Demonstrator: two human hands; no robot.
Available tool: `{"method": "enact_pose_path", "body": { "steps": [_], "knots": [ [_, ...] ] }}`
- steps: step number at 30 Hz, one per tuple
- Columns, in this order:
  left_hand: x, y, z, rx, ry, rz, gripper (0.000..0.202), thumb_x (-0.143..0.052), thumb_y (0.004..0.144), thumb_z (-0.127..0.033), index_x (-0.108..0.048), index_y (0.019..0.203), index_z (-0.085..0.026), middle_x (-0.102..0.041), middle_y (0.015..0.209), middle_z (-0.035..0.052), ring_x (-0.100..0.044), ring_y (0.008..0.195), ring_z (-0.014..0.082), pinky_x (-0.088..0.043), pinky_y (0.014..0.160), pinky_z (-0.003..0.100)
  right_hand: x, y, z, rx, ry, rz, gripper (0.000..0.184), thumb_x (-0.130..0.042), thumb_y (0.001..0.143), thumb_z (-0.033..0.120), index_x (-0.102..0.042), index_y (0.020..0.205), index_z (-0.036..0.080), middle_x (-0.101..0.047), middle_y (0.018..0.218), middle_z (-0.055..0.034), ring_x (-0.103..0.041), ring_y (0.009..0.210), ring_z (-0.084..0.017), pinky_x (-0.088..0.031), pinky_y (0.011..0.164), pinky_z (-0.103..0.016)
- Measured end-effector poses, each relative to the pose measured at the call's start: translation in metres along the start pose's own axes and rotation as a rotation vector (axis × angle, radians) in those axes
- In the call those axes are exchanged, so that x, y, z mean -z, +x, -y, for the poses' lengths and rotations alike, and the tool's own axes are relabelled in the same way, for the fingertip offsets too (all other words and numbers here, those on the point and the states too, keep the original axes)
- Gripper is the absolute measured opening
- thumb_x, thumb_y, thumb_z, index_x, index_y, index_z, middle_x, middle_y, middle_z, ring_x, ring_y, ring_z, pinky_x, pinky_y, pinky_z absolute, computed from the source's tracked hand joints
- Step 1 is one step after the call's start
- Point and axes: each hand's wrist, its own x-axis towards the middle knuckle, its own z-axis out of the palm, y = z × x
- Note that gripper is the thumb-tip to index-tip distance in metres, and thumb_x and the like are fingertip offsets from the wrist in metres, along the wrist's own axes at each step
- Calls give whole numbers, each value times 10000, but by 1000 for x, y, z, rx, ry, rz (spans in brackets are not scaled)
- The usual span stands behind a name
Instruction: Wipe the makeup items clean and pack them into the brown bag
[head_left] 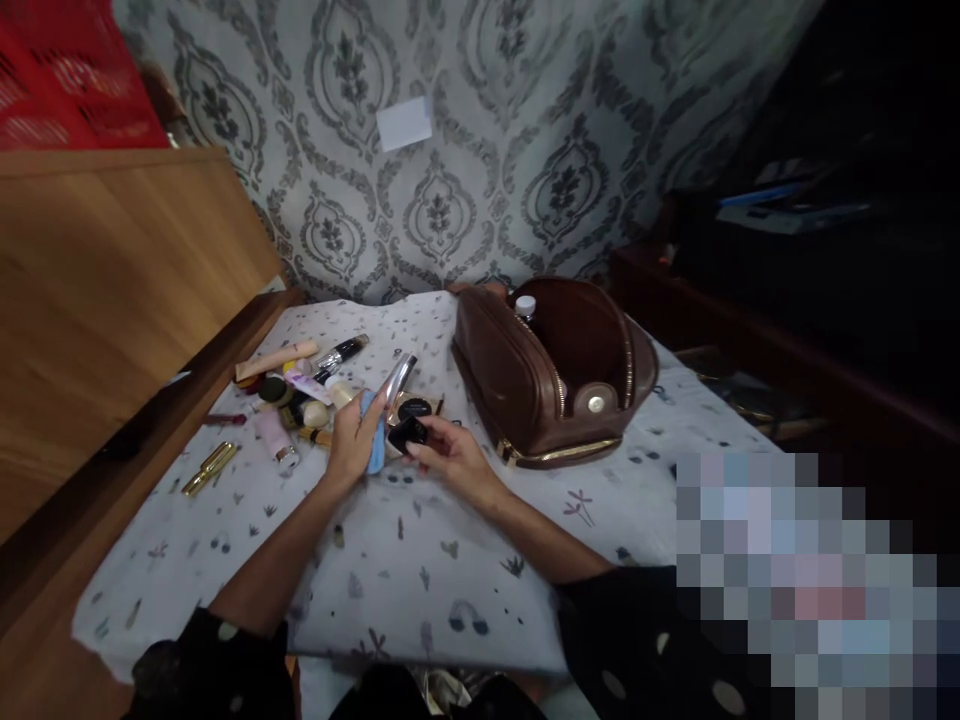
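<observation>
My left hand (351, 440) is closed around a light blue item (376, 446) that looks like a cloth or wipe. A silver tube (401, 376) sticks up past its fingers. My right hand (461, 462) pinches a small black object (407, 433), perhaps a cap or compact, close against the blue item. Just behind it lies a round compact (415, 406) with a dark label. Left of my hands is a loose pile of cosmetics, among them a pink bottle (274, 440), a beige tube (277, 358) and a gold lipstick tube (210, 469).
A brown toiletry bag (487, 350) stands unzipped on the right, with a white-capped bottle (526, 308) inside. The patterned tablecloth (427, 570) runs back to the papered wall (487, 200). A wooden panel (127, 240) borders the left side. The lower right is pixelated.
</observation>
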Motion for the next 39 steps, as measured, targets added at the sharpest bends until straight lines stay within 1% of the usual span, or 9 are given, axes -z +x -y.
{"method": "enact_pose_path", "body": {
  "steps": [5, 11, 14, 17, 20, 23, 27, 35, 39],
  "knots": [
    [2, 2, 7, 135, -175, 127, 513, -459, 900, -638, -617, 775, -166, -581, 641, -1, -537, 626, 147, -436, 608, 246, 6, 2, 1, -20, 60, -110, 432, -845, 633, 441, -680, 931, 174, -699, 813, -12, -637, 617, -117, -480, 534, -227],
    [-1, 1, 9, 71, -211, 303, 526, -448, 918, -619, -684, 847, -155, -684, 788, 41, -606, 747, 166, -471, 714, 249, 17, 7, 1, -12, 203, -210, 459, -853, 636, 441, -669, 953, 164, -654, 778, 14, -572, 576, -76, -468, 558, -222],
    [-5, -3, 11, 43, -197, 284, 499, -456, 921, -599, -647, 789, -157, -610, 682, 9, -553, 673, 148, -448, 665, 244, 16, 8, 0, -27, 224, -209, 463, -862, 625, 431, -658, 943, 163, -638, 761, 21, -559, 568, -72, -463, 557, -225],
    [-9, -7, 11, 13, -181, 204, 437, -472, 930, -545, -589, 744, -168, -527, 639, -21, -492, 632, 132, -417, 635, 241, 12, 7, -3, -39, 222, -206, 476, -886, 596, 372, -624, 951, 195, -629, 762, 30, -593, 615, -93, -491, 604, -244],
    [-12, -11, 7, -8, -166, 131, 372, -479, 941, -487, -567, 755, -177, -543, 680, -18, -493, 658, 130, -420, 665, 240, 9, 5, -5, -31, 201, -196, 517, -898, 574, 345, -587, 967, 218, -623, 763, 36, -621, 665, -113, -514, 653, -264],
    [-13, -13, 3, -3, -133, 93, 344, -493, 938, -471, -563, 760, -185, -580, 704, -10, -526, 701, 139, -441, 726, 242, 6, 2, -6, 8, 112, -184, 484, -861, 629, 389, -595, 993, 213, -631, 794, 15, -619, 704, -127, -516, 673, -276],
    [-13, -14, 0, -38, -78, 91, 320, -499, 935, -461, -588, 803, -184, -587, 689, -7, -555, 732, 160, -454, 765, 262, 5, 0, -5, 49, -60, -165, 483, -810, 690, 422, -627, 1075, 195, -659, 945, -34, -610, 802, -151, -512, 747, -300],
    [-16, -19, -6, -131, -105, 129, 319, -422, 964, -446, -583, 861, -191, -605, 775, 23, -571, 760, 178, -444, 759, 295, 4, 1, -10, 98, -307, -85, 648, -818, 661, 487, -582, 1195, 206, -687, 1001, -51, -630, 900, -210, -526, 795, -339],
    [-15, -19, -7, -66, -172, 103, 358, -417, 963, -514, -587, 946, -199, -625, 838, 29, -575, 774, 171, -447, 758, 285, 3, -1, -7, 73, -357, -58, 642, -812, 671, 493, -580, 1195, 204, -709, 979, -54, -646, 930, -235, -531, 831, -373]
  ]
}}
